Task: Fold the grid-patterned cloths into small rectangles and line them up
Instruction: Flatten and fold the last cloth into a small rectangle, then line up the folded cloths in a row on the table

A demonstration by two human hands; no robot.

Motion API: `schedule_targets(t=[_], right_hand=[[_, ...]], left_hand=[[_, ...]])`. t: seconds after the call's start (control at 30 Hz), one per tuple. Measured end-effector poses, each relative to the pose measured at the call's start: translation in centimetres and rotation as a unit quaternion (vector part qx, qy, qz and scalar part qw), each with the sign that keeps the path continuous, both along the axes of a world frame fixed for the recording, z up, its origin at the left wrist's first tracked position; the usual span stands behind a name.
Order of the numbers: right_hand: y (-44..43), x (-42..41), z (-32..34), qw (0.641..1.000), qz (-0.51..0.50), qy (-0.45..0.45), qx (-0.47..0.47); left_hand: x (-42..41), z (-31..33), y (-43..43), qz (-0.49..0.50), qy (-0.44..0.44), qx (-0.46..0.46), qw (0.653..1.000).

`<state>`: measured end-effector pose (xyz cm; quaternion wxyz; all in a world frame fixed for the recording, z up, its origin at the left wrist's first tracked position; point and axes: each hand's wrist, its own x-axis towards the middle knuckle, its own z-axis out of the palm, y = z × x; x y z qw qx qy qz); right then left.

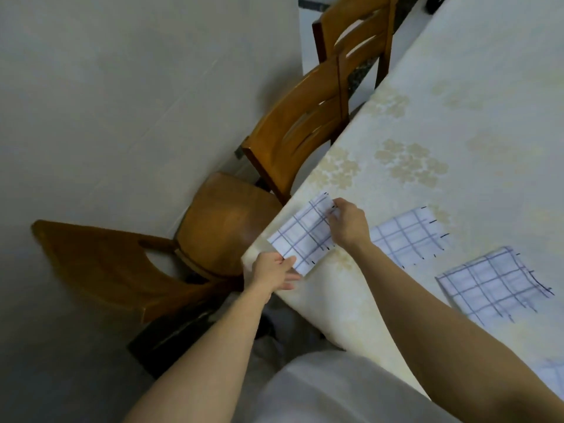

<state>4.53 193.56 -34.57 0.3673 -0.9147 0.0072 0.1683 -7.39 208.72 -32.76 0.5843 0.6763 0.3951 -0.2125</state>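
At the tabletop (pixel 457 102) edge, left hand (pixel 274 270) and, seemingly, right hand (pixel 348 224) have a pinched grip on opposite ends of a folded grid cloth (pixel 305 236) (light, limp, best taken at corners), beside a second cloth (pixel 409 236) and third cloth (pixel 494 282).

Left forearm (pixel 213 346) and right forearm (pixel 442 306) bare along visible length; left hand (pixel 274 271) and right hand (pixel 348 224) bare too. Pale grey-white plain fabric garment (pixel 335 392) on body, near bottom edge.

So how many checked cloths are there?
3: the held cloth at the table edge, in the left hand and right hand; the middle cloth beside it; the right cloth beyond. A pale scrap, lower right, may be a fourth.
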Motion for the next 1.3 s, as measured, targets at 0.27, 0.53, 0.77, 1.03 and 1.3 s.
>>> schedule_targets(t=[0.27,0.53,0.77,1.03,1.3], right_hand=[[0.8,1.1,-3.4,0.992,0.022,0.023,-0.118],[2.0,-3.9,-2.6,0.974,-0.045,-0.122,-0.187],[4.8,-11.0,-4.6,0.990,-0.077,0.011,-0.117],[3.9,-10.9,-5.7,0.975,0.015,0.043,-0.216],[2.4,-9.3,-6.4,0.977,0.058,0.023,-0.204]], left_hand=[[1.3,-2.8,1.0,-0.127,0.066,0.013,0.990],[1.8,-3.1,3.8,-0.419,-0.079,0.180,0.886],[3.7,-5.1,4.3,-0.578,-0.221,0.316,0.719],[3.4,-6.7,4.2,-0.592,-0.152,0.299,0.733],[3.6,-6.4,3.5,-0.567,-0.139,0.319,0.746]])
